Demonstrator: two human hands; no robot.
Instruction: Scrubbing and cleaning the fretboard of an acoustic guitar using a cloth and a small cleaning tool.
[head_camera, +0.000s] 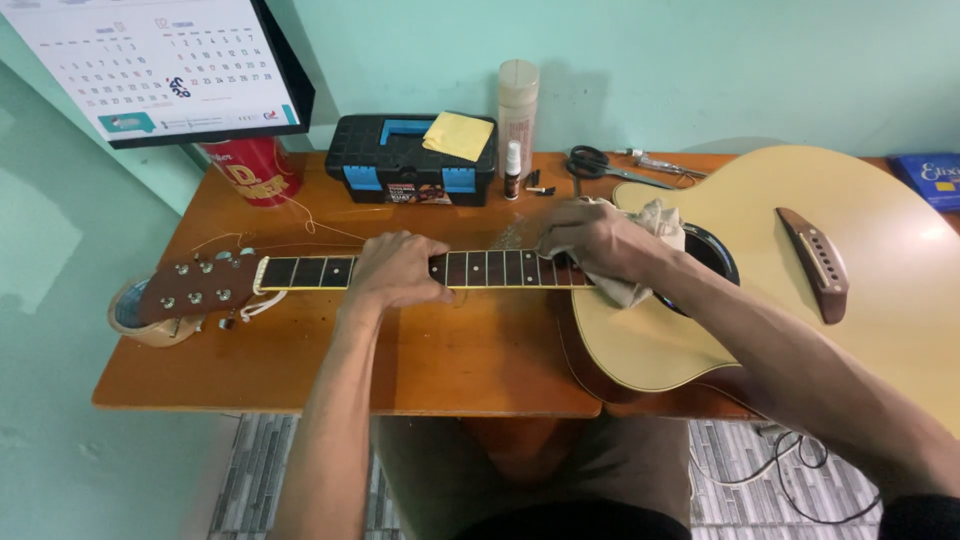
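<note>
**Guitar neck under both hands, stringless**

Wooden table (480, 360) stood against a green wall. Acoustic guitar (850, 290) lay flat across it, headstock to the left and no strings visible. Left hand (398, 272) was curled around the neck mid-fretboard. Right hand (598, 240) pressed a beige cloth (655, 222) onto the frets beside the soundhole. Black toolbox (410, 160) sat behind.

The guitar body (850, 300) runs off the right edge.

Single head-worn view, steeply downward and close over the wooden table (480, 370), facing the wall.
</note>
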